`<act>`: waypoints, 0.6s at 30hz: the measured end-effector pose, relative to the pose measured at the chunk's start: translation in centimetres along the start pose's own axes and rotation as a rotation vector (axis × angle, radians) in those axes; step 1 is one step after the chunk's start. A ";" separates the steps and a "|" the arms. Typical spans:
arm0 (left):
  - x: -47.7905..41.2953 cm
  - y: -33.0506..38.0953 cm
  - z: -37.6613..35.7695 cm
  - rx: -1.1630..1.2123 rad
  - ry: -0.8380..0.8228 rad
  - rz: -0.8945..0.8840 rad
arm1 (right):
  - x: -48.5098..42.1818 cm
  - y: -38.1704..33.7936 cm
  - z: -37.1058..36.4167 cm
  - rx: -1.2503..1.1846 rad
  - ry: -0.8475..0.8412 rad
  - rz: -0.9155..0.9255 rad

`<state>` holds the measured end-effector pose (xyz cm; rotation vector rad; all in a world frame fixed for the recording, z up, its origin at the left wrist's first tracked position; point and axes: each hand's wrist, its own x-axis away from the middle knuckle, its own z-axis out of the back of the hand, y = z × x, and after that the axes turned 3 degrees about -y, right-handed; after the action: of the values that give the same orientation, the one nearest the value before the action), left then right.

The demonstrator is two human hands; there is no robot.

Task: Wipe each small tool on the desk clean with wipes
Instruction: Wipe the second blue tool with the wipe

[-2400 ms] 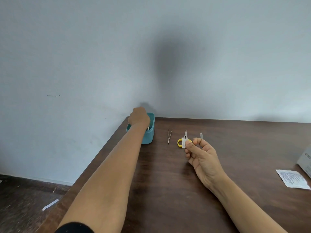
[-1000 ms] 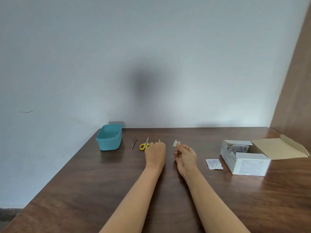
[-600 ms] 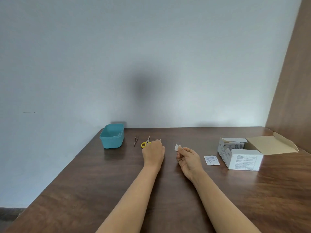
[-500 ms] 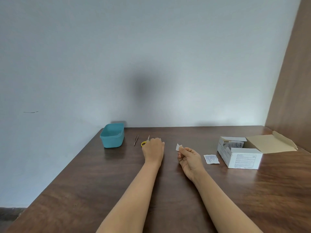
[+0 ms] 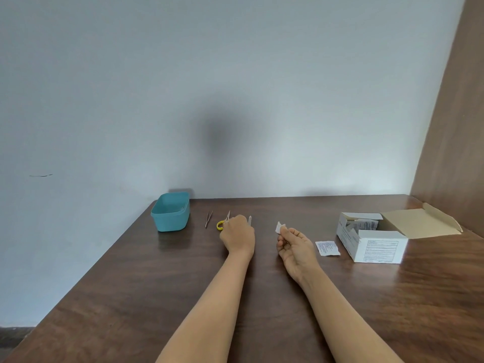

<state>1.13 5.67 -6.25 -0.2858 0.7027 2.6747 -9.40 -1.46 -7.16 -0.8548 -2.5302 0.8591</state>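
The right hand (image 5: 296, 247) pinched the wipe (image 5: 280, 227). The left hand (image 5: 237, 235) partly covered the scissors (image 5: 221, 224) on the far desk (image 5: 157, 284); its grip could not be told. Lifting 1 tool by its handle would likely suit wiping.

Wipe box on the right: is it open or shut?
Open. The wipe box has its lid flap folded back to the right, and packets show inside.

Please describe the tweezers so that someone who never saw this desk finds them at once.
On the desk, a blue tub stands in the far left corner. Just right of it lie the tweezers, apart from it. They are thin bare metal, whereas the scissors beside them have yellow handles.
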 end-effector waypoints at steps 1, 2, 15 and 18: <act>0.1 0.0 0.0 0.020 -0.012 0.020 | 0.0 0.0 0.0 -0.002 0.004 0.003; 0.4 0.1 0.0 0.034 -0.020 0.032 | -0.1 -0.1 0.0 -0.004 0.010 0.006; 6.4 -1.9 0.8 0.553 0.004 -0.060 | 0.6 -0.7 0.4 0.115 -0.028 0.134; 7.9 -2.2 1.6 0.735 -0.011 -0.041 | 0.8 -0.8 0.6 0.187 -0.057 0.167</act>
<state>-5.36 10.58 -8.02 -0.0815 1.5700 2.1812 -10.66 -1.71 -7.01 -1.0022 -2.4029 1.1675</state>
